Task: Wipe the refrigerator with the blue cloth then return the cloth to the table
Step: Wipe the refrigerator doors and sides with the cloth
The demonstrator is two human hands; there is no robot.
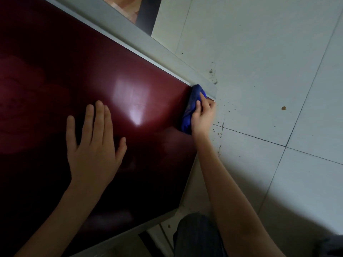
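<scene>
Gripping blue cloth [191,108], right hand [202,115], refrigerator [92,71] edge

Single head-worn wide-angle view, tilted steeply downward and close in, facing the dark red refrigerator door [92,71] at arm's reach, tiled floor [269,71] at right.

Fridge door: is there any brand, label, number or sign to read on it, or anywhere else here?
None can be read. The dark red refrigerator door shows only glare and a faint pattern, no letters. The blue cloth gripped by the right hand, the left hand flat on the door and the tiled floor bear no writing.
</scene>
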